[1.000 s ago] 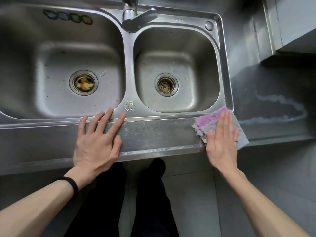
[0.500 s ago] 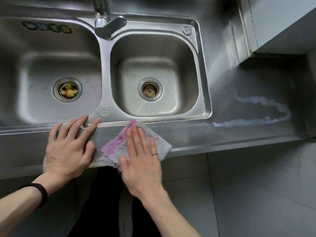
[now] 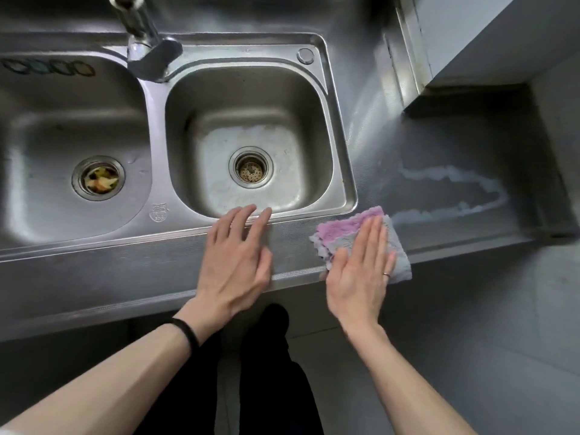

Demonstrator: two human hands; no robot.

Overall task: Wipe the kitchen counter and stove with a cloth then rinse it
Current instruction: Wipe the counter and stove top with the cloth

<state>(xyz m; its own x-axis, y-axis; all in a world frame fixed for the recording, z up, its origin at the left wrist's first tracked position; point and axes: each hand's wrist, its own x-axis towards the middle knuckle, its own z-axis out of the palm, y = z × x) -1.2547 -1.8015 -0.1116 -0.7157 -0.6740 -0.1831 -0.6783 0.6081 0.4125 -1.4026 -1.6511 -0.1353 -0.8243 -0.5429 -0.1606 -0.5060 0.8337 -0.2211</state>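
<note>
A folded pink and grey cloth [image 3: 342, 229] lies on the steel counter's front strip [image 3: 292, 229], just right of the right sink basin [image 3: 251, 142]. My right hand [image 3: 361, 271] presses flat on the cloth with straight fingers; part of the cloth hangs over the counter edge. My left hand [image 3: 238, 262] rests flat on the counter strip in front of the right basin, fingers spread, holding nothing. No stove is in view.
The double steel sink has a left basin [image 3: 72, 136] with food scraps in its drain [image 3: 99, 178]. A tap [image 3: 147, 48] stands between the basins. A whitish water-stain outline [image 3: 455, 193] marks the counter at right. A cabinet [image 3: 489, 42] overhangs the back right corner.
My right hand slid the cloth left along the front strip to my left hand, then back right past the right basin. My left hand shifted right along the strip.
</note>
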